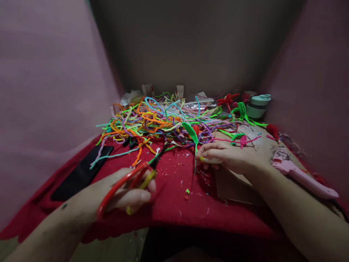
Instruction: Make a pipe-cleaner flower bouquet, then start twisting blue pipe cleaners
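Note:
My left hand [124, 191] is closed round the red and yellow handles of a pair of scissors [128, 183], whose dark blades point up toward the pile. My right hand [226, 156] rests on the red cloth [177, 203] with its fingers curled on a pale thin stick-like thing. Beside its fingertips stands a green pipe-cleaner leaf on a thin stem [193, 140]. A big tangle of coloured pipe cleaners [160, 122] lies behind both hands.
A black phone [81, 174] lies at the left on the cloth. A pink glue gun [297, 174] lies at the right by a brown cardboard sheet [234, 187]. A teal lidded cup [257, 105], red pipe-cleaner flower [227, 99] and small scraps sit farther back.

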`<state>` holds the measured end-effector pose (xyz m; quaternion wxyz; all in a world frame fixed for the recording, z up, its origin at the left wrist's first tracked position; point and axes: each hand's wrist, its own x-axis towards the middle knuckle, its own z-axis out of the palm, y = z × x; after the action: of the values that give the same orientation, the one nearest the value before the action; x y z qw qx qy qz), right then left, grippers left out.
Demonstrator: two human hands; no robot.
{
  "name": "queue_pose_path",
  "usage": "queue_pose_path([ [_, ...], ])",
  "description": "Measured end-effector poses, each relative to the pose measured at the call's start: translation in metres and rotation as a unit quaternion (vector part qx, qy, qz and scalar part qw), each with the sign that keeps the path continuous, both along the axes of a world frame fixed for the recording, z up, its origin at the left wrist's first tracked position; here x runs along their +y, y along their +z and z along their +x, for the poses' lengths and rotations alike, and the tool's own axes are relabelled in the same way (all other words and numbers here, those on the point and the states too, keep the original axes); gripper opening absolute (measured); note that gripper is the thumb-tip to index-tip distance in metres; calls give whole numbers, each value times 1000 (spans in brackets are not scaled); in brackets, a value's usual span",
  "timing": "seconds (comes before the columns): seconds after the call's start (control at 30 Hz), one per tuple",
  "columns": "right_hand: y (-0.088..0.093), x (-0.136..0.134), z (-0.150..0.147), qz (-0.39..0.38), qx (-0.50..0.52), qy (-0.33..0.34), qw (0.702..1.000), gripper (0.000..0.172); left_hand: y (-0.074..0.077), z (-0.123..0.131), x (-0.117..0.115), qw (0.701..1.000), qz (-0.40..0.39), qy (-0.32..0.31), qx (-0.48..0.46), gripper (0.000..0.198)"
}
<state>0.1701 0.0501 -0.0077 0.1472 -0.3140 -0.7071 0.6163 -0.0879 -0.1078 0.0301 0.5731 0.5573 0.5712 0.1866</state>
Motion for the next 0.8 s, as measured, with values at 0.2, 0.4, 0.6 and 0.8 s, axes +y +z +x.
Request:
queue_pose_path([
  [0.2,-1,0,-2,-31,31,16,999,11,-25,43,5,963,-119,1,-244,17],
  [0.4,-1,-3,-3,-21,33,11,999,12,-38,54,6,931,-155,17,-331,19],
  [0.6,-3,-3,-3,-16,26,1,1000,14,-39,57,7,936,-141,18,-322,22],
  [0.8,-8,-3,-5,-41,51,-13,998,22,-39,60,10,935,-145,26,-322,19],
])
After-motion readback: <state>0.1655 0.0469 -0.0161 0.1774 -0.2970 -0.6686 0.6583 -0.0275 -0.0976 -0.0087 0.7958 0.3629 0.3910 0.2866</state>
